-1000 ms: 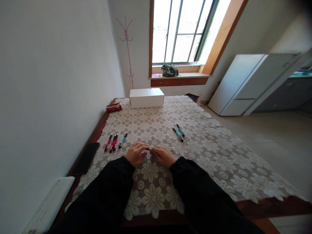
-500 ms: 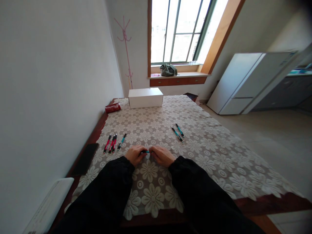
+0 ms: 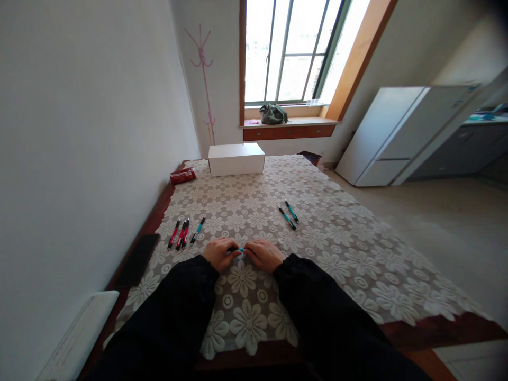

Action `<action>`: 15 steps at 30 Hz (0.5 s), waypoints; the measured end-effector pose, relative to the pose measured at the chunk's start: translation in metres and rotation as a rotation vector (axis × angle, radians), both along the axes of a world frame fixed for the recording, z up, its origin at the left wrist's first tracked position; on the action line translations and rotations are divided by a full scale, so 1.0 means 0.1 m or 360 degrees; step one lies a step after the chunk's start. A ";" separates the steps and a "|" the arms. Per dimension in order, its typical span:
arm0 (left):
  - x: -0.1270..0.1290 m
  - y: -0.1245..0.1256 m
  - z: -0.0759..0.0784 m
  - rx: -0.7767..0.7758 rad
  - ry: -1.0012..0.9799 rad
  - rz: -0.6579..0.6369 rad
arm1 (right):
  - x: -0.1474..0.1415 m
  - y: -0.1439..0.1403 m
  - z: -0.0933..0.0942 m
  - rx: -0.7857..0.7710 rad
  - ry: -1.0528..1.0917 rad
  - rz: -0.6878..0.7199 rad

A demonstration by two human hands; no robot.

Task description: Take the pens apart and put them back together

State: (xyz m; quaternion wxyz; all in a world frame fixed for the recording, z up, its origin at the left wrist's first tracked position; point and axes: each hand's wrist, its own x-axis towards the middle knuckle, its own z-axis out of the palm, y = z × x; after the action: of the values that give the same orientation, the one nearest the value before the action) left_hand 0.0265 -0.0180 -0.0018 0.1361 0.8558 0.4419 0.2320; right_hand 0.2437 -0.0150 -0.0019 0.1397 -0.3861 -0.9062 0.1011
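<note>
Both hands meet low over the counter (image 3: 341,248). The left hand (image 3: 217,253) and right hand (image 3: 264,254) each pinch one end of a teal pen (image 3: 237,248), so it sits right between their fingers (image 3: 232,254).

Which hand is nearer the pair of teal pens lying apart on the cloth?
Right. The right hand lies just below-left of the teal pens; the left hand sits farther left.
</note>
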 end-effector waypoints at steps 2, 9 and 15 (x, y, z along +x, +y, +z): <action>0.00 0.00 0.00 0.0003 0.0038 -0.0005 | 0.00 0.00 -0.01 0.0002 -0.0032 -0.0007; 0.02 -0.02 0.05 -0.0087 0.0240 0.0021 | -0.03 0.01 -0.01 -0.0036 -0.0127 -0.0074; 0.03 -0.02 0.05 -0.0070 0.0350 0.0070 | -0.03 0.00 0.02 -0.0036 -0.0095 -0.0095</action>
State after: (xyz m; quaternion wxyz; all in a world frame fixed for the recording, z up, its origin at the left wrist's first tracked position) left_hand 0.0293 -0.0199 0.0028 0.1005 0.8630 0.4777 0.1299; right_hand 0.2402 -0.0152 -0.0002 0.1111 -0.4174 -0.8968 0.0955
